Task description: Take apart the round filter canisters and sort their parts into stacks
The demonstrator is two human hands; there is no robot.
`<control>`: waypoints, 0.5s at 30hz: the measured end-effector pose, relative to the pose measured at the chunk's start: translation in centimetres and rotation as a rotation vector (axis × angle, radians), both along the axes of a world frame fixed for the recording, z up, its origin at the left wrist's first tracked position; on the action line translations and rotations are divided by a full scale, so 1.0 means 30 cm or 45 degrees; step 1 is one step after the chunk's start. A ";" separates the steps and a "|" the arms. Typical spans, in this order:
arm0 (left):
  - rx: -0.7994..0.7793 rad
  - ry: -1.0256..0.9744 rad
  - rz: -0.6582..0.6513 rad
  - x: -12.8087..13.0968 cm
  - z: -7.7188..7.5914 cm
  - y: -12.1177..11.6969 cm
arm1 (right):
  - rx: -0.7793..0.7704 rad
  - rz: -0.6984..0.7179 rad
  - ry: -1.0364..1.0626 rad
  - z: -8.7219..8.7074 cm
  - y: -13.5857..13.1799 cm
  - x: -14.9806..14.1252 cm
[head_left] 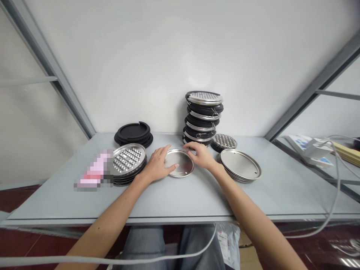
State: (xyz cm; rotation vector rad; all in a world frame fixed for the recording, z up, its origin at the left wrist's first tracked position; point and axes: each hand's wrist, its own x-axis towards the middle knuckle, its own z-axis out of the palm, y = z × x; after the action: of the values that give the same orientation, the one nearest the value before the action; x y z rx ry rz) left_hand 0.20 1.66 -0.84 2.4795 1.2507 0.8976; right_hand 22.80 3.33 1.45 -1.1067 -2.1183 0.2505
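A round, shallow metal plate (182, 163) with a raised rim and a small hole lies on the table between my hands. My left hand (159, 165) is at its left edge, fingers stretched along the rim and thumb reaching over the plate. At the upper right rim, the bent fingers of my right hand (200, 154) grip the edge. Left of my left hand stands a stack of round grater discs (128, 159). More round metal plates (239, 164) are piled beside my right forearm.
Black round rings or trays (133, 133) are stacked at the back left. A tall stack of black-and-metal grater assemblies (204, 118) with wire clips stands near the wall. Small grater discs (224, 141) sit beside it. A white cable (337, 191) hangs at the right; another crosses my lap.
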 end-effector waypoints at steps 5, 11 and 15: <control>-0.189 0.184 -0.099 -0.003 0.000 -0.017 | -0.098 -0.101 -0.085 -0.089 0.031 0.042; -0.351 0.329 -0.142 -0.021 -0.011 -0.016 | -0.119 -0.037 -0.168 -0.104 0.024 0.048; -0.338 0.344 -0.141 -0.023 -0.006 -0.017 | -0.114 -0.028 -0.153 -0.093 0.013 0.032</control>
State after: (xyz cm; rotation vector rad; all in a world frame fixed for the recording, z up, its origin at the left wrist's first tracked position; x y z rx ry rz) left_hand -0.51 1.16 -1.02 2.4803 1.2045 0.3502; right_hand 23.75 3.73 -1.34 -1.2233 -2.2179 0.2772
